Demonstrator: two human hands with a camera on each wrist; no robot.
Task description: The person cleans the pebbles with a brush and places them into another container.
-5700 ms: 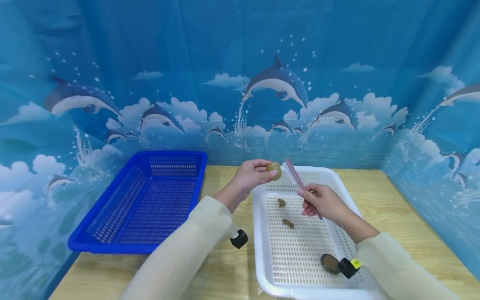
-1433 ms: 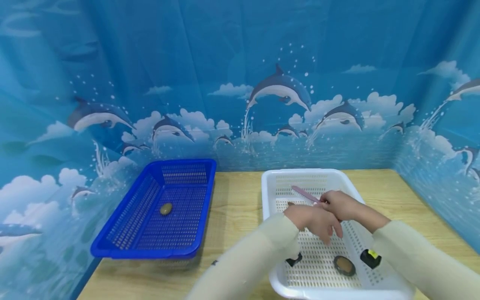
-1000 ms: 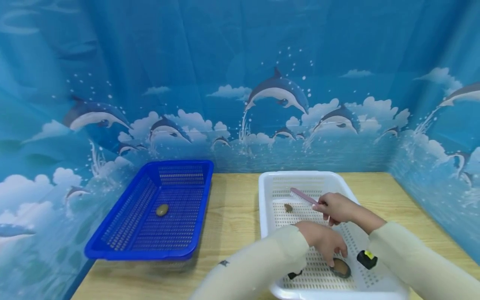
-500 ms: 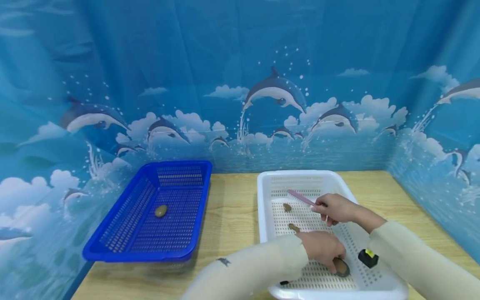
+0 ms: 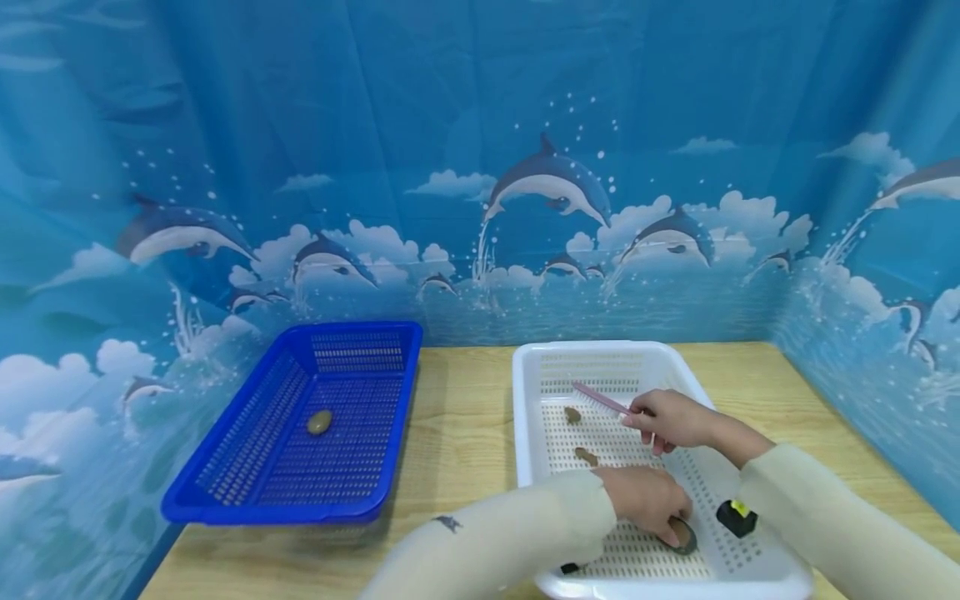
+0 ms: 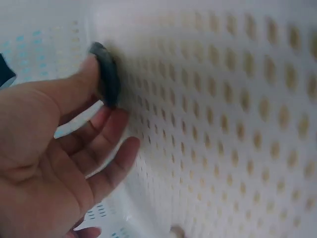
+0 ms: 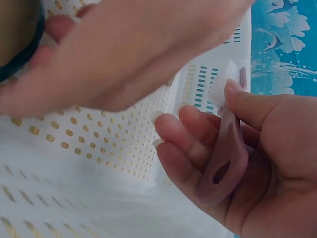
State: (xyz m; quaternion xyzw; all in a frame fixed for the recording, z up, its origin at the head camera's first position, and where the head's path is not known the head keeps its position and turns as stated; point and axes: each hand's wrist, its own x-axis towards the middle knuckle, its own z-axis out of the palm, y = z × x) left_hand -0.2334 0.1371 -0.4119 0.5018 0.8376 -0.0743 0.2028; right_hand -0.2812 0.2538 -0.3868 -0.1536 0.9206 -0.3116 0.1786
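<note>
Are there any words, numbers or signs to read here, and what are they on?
None that can be read.
Yellow patch on the black box by the right sleeve: too small to tell if anything is written.
Pink hairbrush, blue basket, white basket: no lettering shows.

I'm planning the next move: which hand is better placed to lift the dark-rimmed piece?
Probably the left hand: it pinches the piece in the white basket, while the right hand holds the brush.
</note>
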